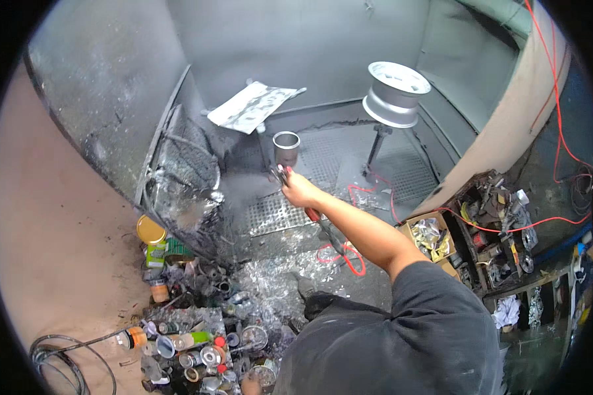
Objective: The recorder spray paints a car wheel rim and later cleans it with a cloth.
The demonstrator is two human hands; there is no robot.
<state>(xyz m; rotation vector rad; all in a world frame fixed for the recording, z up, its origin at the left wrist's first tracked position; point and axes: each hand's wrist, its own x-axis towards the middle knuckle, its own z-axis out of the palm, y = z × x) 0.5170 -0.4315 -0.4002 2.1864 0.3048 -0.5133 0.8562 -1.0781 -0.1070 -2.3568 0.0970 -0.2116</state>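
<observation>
My right arm reaches forward from the lower right, and my right hand (301,189) is closed around the handle of a spray gun (281,174). A grey cylindrical cup (286,149) stands upright on top of the gun. Below the grip hangs a red and dark air hose (333,238). Beyond the gun to the left, a flat panel (252,107) with grey-white patches rests on a stand. Farther right, a silver wheel rim (395,95) sits on a post, apart from the gun. My left hand cannot be made out.
Grey booth walls (296,46) surround a perforated floor grate (277,216). Cans and cups (212,356) crowd the lower left, near a coiled black hose (62,359). At right stand a cardboard box (412,232) and cluttered shelves (491,280). A red hose (507,230) trails across there.
</observation>
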